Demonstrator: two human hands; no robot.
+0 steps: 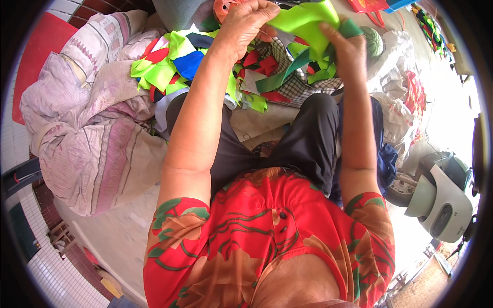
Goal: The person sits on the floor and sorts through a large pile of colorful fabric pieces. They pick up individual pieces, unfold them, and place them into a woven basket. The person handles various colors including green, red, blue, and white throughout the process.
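Left grip (245, 29) pinches one edge of shiny lime-green fabric strip (303, 21), right grip (349, 49) its other end; spans between. Multicoloured fabric-scrap heap (160, 72) below; green-striped round object (374, 41) crowds right grip's outer side.

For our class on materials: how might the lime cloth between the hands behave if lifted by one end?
The lime cloth is probably floppy: it folds between the left hand and right hand. It looks thin, so likely light. Its sheen suggests it may slip.
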